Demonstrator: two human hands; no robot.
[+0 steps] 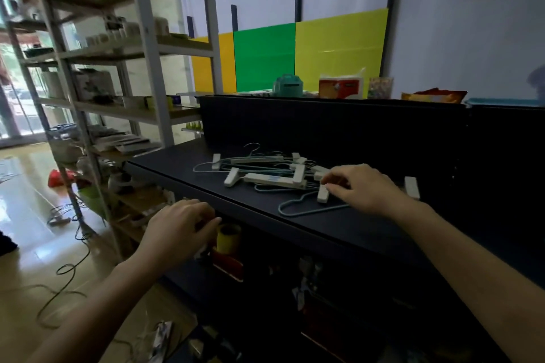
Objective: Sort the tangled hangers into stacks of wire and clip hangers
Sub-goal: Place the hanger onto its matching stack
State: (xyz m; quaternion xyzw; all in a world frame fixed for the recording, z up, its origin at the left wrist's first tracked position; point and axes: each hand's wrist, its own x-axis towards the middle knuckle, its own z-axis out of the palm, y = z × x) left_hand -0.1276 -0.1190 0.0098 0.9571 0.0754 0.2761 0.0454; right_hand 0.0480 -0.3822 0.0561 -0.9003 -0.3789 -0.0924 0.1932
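Left hand [180,230] at counter [250,200] edge, tangled hangers [274,179]

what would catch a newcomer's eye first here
The bright panels, orange-yellow, green and lime, stand out on the back wall above the dark counter. Next comes the tangle of hangers, pale blue wire and white clips, lying on that counter with the person's right grip at its right edge. A tall metal shelving unit crowded with goods stands to the left.

We find no text that we can read. A blue mark on the white bar of a clip hanger [275,179] and the print on the orange pack [340,88] are too blurred.
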